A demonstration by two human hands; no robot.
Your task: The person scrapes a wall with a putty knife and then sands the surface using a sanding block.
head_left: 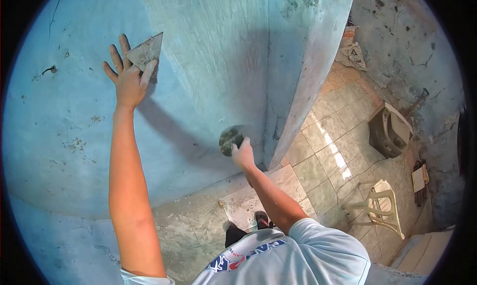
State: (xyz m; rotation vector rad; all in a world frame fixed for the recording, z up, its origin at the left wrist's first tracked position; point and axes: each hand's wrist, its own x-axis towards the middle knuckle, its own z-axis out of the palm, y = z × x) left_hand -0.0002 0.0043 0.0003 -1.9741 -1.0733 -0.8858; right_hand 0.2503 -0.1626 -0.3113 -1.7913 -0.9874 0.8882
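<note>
High on the blue wall (94, 131), my left hand (130, 83) has several fingers spread toward the wall while its thumb presses a flat grey triangular blade, like a scraper (147, 52), against the palm side. My right hand (243, 155) is lower, near the inner corner, with its fingers around a round, mottled dark-green bowl-like piece (230, 140); its exact kind I cannot tell. Between the two hands, a pale streaky band of plaster-like coating (203, 51) runs down the wall.
A wall edge (303, 71) juts out on the right. Beyond it, an old television (390, 130), a pale plastic chair (380, 208) and sacks (352, 55) stand on the tiled floor (323, 136). A cable trails near the chair. My feet (261, 218) are below.
</note>
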